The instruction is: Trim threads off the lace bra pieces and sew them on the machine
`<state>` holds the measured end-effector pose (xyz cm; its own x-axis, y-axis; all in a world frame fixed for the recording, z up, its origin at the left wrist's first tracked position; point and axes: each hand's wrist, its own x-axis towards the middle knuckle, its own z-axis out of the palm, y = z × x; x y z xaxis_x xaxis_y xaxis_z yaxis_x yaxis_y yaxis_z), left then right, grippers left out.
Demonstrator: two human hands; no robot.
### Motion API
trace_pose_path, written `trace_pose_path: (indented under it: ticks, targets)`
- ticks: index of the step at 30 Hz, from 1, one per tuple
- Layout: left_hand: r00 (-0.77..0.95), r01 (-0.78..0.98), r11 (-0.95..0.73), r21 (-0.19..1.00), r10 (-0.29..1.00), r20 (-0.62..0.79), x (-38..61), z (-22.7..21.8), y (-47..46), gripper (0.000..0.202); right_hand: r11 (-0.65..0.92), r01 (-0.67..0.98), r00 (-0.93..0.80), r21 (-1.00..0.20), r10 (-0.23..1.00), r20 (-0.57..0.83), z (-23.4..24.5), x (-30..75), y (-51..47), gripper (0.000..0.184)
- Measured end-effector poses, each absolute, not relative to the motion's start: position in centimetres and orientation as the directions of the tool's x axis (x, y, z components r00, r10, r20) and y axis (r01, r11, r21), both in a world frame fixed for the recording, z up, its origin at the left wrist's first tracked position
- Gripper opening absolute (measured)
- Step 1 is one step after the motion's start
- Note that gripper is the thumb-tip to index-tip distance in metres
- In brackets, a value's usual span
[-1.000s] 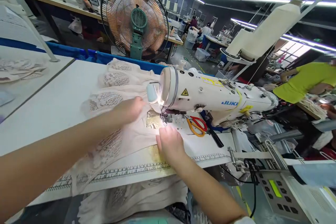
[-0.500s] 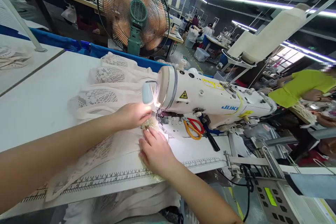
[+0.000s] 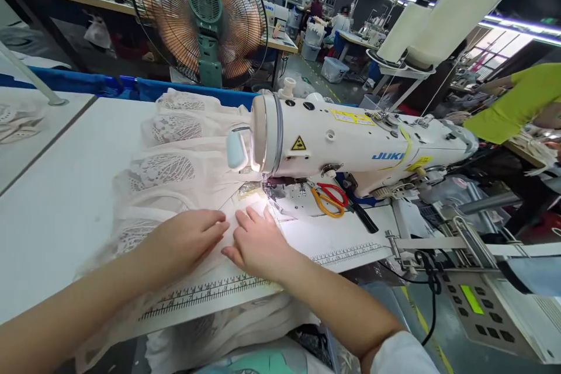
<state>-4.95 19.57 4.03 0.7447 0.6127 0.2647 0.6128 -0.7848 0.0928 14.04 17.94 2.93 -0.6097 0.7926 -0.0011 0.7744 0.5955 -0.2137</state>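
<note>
A pale lace-panelled garment [image 3: 170,166] lies across the sewing machine's bed, its near part under the needle area. My left hand [image 3: 186,239] rests on the cloth, with loosely bent fingers pointing right and no clear grip. Just to its right, my right hand [image 3: 260,242] lies on the cloth with its fingers spread, close below the lit needle area. The white sewing machine [image 3: 333,140] extends to the right. What lies right at the needle is blurred by the bright light.
Scissors [image 3: 326,200] with red and orange handles lie beside a black-handled tool [image 3: 364,219] on the machine bed. A printed ruler [image 3: 219,291] runs along the table's front edge. Behind stands a large fan [image 3: 205,6]. A control panel [image 3: 477,310] is at lower right; a person in a yellow-green top [image 3: 517,102] is beyond.
Both hands have come away from the needle area; the left has moved down and left onto the cloth, and the right has flattened out. The view has shifted slightly.
</note>
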Motion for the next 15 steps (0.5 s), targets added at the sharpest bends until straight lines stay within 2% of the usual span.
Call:
trace_pose_path:
  ticks: [3,7,12,15]
  targets:
    - [0.821,0.523,-0.85,0.064,0.522,0.231,-3.3,3.9,22.4,0.036,0.655,0.714,-0.677,-0.247,0.736,-0.005,3.1,15.0,19.4,0.028]
    - [0.831,0.519,-0.851,0.081,0.524,0.187,-1.9,1.9,24.9,0.035,0.695,0.662,-0.71,-0.282,0.702,0.063,2.5,16.9,18.9,0.02]
    - [0.782,0.58,-0.81,0.091,0.584,0.218,-0.8,0.3,25.0,0.036,0.65,0.705,-0.612,-0.284,0.76,0.221,0.0,19.5,15.8,0.037]
    - [0.749,0.623,-0.777,0.094,0.626,0.215,-0.1,0.3,24.9,0.036,0.612,0.742,-0.535,-0.274,0.786,0.308,-1.1,20.3,14.8,0.039]
